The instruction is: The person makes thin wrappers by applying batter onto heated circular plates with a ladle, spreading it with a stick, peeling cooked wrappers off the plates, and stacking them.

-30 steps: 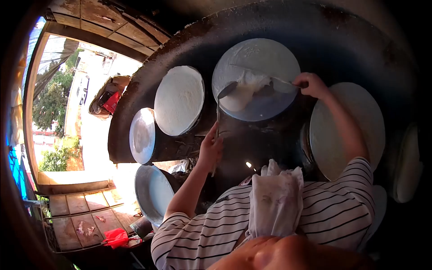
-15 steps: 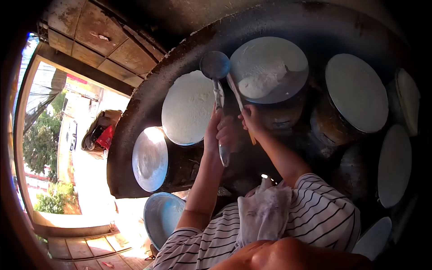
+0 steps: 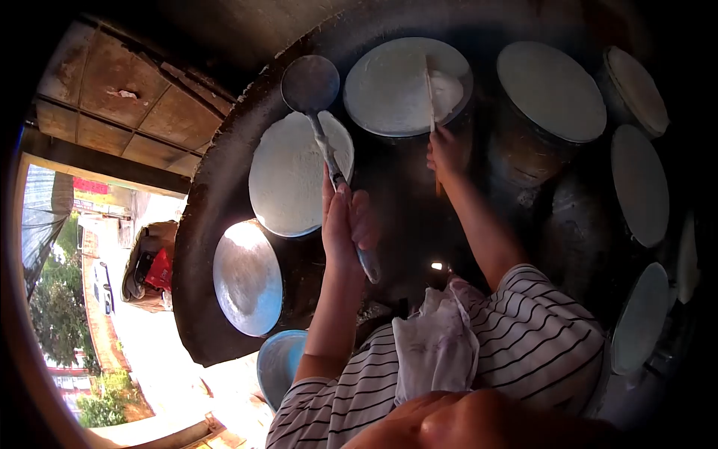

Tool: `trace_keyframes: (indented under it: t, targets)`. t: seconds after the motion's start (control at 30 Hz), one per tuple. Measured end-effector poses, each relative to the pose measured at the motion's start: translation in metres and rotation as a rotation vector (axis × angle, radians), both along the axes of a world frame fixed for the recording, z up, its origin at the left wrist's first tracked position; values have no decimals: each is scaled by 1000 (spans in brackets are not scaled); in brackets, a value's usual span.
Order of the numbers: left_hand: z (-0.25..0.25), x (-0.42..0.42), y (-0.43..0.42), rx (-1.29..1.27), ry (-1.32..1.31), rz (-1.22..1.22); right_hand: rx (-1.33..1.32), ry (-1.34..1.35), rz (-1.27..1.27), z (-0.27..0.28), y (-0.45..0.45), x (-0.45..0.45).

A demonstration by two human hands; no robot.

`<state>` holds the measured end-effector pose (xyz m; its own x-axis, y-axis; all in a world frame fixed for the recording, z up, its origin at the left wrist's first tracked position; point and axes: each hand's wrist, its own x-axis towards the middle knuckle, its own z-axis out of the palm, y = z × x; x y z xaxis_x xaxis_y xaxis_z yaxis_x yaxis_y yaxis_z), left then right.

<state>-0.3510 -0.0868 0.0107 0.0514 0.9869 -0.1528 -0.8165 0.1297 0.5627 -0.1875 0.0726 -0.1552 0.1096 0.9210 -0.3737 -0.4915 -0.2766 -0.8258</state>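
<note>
My left hand [image 3: 348, 218] is wrapped round the handle of a metal ladle [image 3: 310, 84], whose bowl hangs above the upper edge of a white-coated round plate [image 3: 295, 179]. In my right hand [image 3: 446, 155] is a thin flat spreader [image 3: 430, 93], its blade lying across the batter on another round griddle [image 3: 374, 93]. White batter covers most of that griddle, with a thicker lump [image 3: 446, 96] just right of the blade.
A bare metal round plate [image 3: 248, 280] is at lower left, above a blue-lit basin [image 3: 280, 365]. To the right stand several white-topped round griddles, one [image 3: 552, 93] on a drum-like base. A dark curved rim surrounds them. A bag with something red [image 3: 159, 271] lies outside at left.
The view has turned. My right hand has brought the spreader from beside the ladle onto the batter, which now covers more of the griddle. The ladle has moved to over the neighbouring plate.
</note>
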Motion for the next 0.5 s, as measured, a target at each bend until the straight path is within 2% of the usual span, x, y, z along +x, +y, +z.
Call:
trace_keyframes:
  t: [0.03,0.13,0.2,0.27,0.3,0.43,0.5]
  targets:
    - [6,2,1,-58,68,33,3,-96,74,2,-19,-3]
    - [-8,-2,5,105,-48,-68,-30,-381,353,-32,-73,41]
    - [-9,4,5,21,11,-34,-123,-402,269,-22,-77,87]
    - [-4,16,18,-48,70,-26,-108,-305,235,-22,-55,116]
    - [-10,20,25,7,15,-81,-111,-323,252,-12,-40,122]
    - [-9,54,48,3,92,-92,-74,-412,265,10,17,128]
    - [-13,68,56,2,127,-73,175,-714,390,-6,25,133]
